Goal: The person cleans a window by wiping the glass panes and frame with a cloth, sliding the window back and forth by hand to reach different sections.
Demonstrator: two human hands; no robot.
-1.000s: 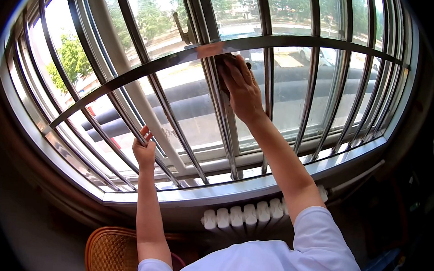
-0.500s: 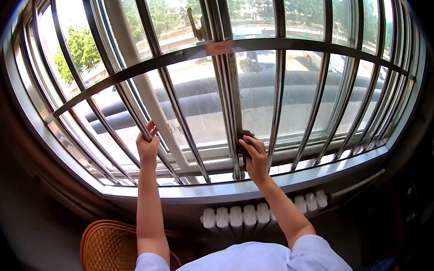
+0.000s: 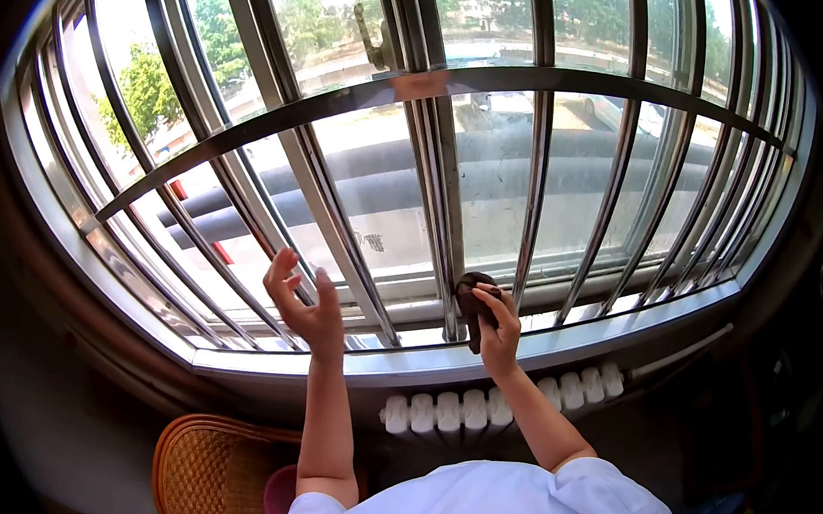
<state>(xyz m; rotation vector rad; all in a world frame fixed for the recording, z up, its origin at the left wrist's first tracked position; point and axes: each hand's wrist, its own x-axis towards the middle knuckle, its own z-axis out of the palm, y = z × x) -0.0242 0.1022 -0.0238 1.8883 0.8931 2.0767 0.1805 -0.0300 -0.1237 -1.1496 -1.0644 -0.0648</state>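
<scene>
My left hand [image 3: 308,306] is raised in front of the metal window bars, with its fingers apart and nothing in it. The nearest bar [image 3: 273,236] stands just behind its fingers. Lower down at the middle, my right hand [image 3: 500,334] grips a dark brown cloth [image 3: 474,302], bunched between the fingers and thumb. The cloth is close to a pair of upright bars [image 3: 440,212]; whether it touches them I cannot tell. Beyond the bars is a glass window [image 3: 494,196] with smudges on its pane.
A curved crossbar [image 3: 345,100] ties the bars together. The metal sill [image 3: 406,364] runs below them. Under it are a white radiator [image 3: 473,409] and its pipe [image 3: 681,350]. A woven chair [image 3: 200,474] with a reddish round object [image 3: 280,494] is at lower left. A window handle [image 3: 372,41] shows behind the bars.
My left hand has let go of the bar area and moved right and toward me, its fingers spreading. My right hand has dropped slightly with the cloth. The pale window upright appears farther right.
</scene>
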